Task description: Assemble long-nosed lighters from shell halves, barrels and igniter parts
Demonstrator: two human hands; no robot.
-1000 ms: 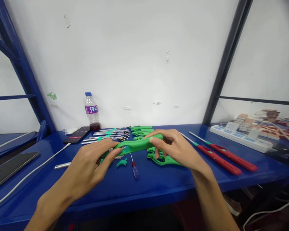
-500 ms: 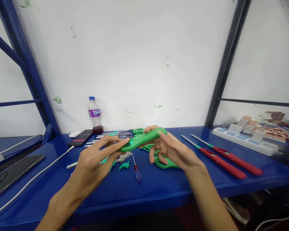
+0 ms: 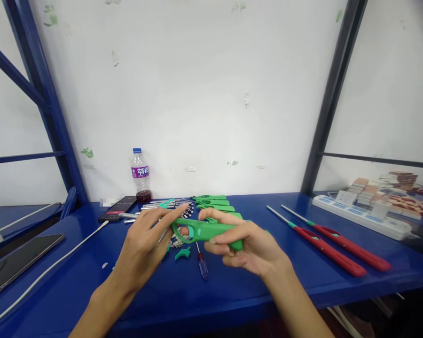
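Observation:
A green lighter handle (image 3: 211, 230) with a finger loop is held level above the blue table. My right hand (image 3: 254, 244) is closed round its rear end. At the loop end, my left hand (image 3: 144, 239) has its thumb at the opening, by a small teal part, and its index finger stretched out above. A thin metal tube (image 3: 121, 214) pokes out to the left of my left hand; whether my fingers hold it I cannot tell. Below the handle lie a teal trigger piece (image 3: 182, 253) and a screwdriver (image 3: 202, 265) with a clear purple grip.
More green lighter handles (image 3: 215, 203) and several metal tubes (image 3: 158, 205) lie behind my hands. Two red long lighters (image 3: 329, 249) and a white power strip (image 3: 359, 217) are on the right. At left are a bottle (image 3: 140, 176), phones (image 3: 21, 258) and a white cable (image 3: 45, 267).
The green handle has turned from tilted to nearly level, showing its loop, and come lower. My right hand has shifted its grip round the rear end. A metal tube now shows left of my left hand.

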